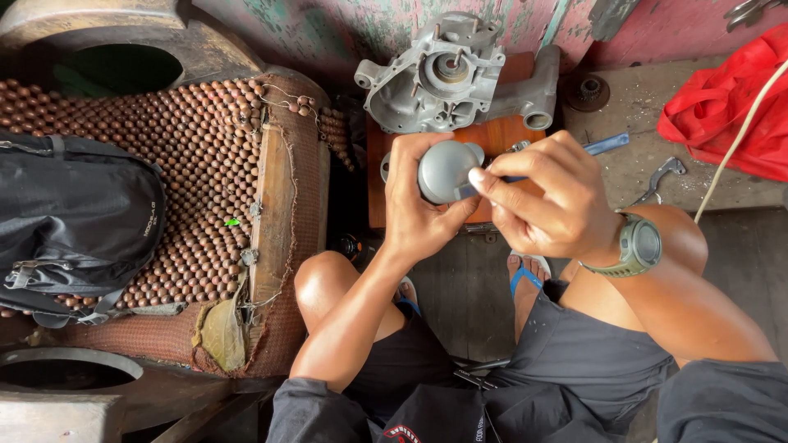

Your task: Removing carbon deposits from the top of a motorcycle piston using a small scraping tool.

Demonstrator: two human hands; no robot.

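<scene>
engine casing (447, 78) beyond hands — backpack (78, 217) left

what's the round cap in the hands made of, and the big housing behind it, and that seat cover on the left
Round cap: probably metal, smooth dull grey with a soft sheen. Housing: looks like cast aluminium, matte grey, with ribs and bosses. Seat cover: likely wooden beads, glossy brown and strung in rows.

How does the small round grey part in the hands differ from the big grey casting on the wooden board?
The round grey part is small, smooth and domed, gripped in the left hand; the grey casting is far bigger, angular, with bores and studs, lying untouched on the wooden board. Both look like bare grey metal.
</scene>
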